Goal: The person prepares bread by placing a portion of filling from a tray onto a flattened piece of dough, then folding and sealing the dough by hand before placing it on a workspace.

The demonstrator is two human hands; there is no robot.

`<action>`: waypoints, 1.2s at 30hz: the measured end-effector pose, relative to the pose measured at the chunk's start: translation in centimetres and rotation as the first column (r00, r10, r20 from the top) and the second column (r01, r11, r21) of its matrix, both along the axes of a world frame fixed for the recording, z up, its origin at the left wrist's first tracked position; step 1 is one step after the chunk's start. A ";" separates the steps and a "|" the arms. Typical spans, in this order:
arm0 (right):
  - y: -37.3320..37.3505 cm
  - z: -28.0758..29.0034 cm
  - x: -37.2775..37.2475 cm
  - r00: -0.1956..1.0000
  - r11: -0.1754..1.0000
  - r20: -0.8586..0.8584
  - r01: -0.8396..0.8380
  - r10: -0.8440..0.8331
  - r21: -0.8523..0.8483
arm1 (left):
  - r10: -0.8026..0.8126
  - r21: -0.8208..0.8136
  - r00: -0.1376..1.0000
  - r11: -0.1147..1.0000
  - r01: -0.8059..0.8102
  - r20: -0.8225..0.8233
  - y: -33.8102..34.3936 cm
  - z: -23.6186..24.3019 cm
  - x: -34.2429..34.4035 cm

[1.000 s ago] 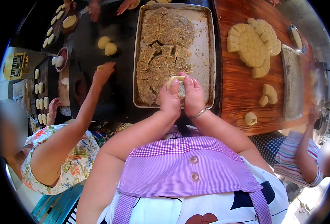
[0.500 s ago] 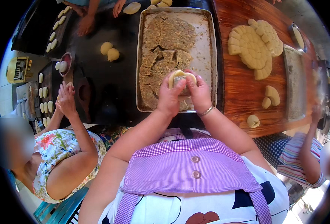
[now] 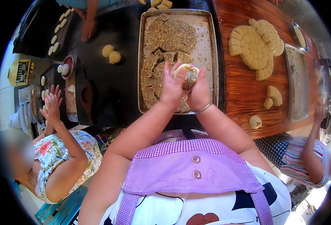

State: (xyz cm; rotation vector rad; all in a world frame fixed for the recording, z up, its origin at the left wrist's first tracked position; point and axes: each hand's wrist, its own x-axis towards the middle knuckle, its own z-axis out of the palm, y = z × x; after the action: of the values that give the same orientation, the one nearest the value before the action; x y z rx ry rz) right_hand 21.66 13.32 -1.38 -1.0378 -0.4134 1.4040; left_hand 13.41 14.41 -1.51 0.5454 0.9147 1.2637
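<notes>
Cupped between my two hands is a filled piece of dough (image 3: 188,67), its pale rim curving around a grey-brown filling (image 3: 190,77) that shows in the opening. My left hand (image 3: 171,89) wraps it from the left, the thumb lying against the dough. From the other side my right hand (image 3: 200,92) holds it, with a bracelet at the wrist. Both hands are above the near part of a metal tray (image 3: 207,43). A brown, crumbly filling slab (image 3: 169,35), cracked into chunks, covers much of the tray's left and middle.
Two dough balls (image 3: 114,56) lie on the black table left of the tray. On the wooden table (image 3: 234,93) at right are cut dough pieces (image 3: 251,50) and one dough ball (image 3: 255,122). Co-workers' hands (image 3: 52,107) are at left, far left and right.
The dough has turned in my hands, so more filling shows, and my left fingers have straightened. At left, the co-worker's hands have moved nearer and opened; a far co-worker's hand has left the table.
</notes>
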 end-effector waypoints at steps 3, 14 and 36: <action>-0.6 0.7 -0.3 0.997 0.998 -0.044 -0.068 0.069 0.018 | -0.054 -0.006 0.959 0.998 0.058 0.279 -0.3 0.3 -1.5; -2.4 -0.6 -0.3 0.978 0.990 0.190 -0.100 0.080 0.100 | 0.076 0.001 0.990 0.997 -0.077 -0.120 -3.7 1.6 0.3; -4.1 2.2 -2.0 0.931 0.986 0.361 0.002 -0.063 0.168 | 0.021 0.015 0.989 1.000 -0.019 -0.149 -4.5 3.7 -0.4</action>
State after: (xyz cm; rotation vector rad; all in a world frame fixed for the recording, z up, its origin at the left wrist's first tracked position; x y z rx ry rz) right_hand 19.69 9.24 0.81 -1.1644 -0.7688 1.1232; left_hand 13.05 9.96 2.15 0.6491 1.0391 1.2609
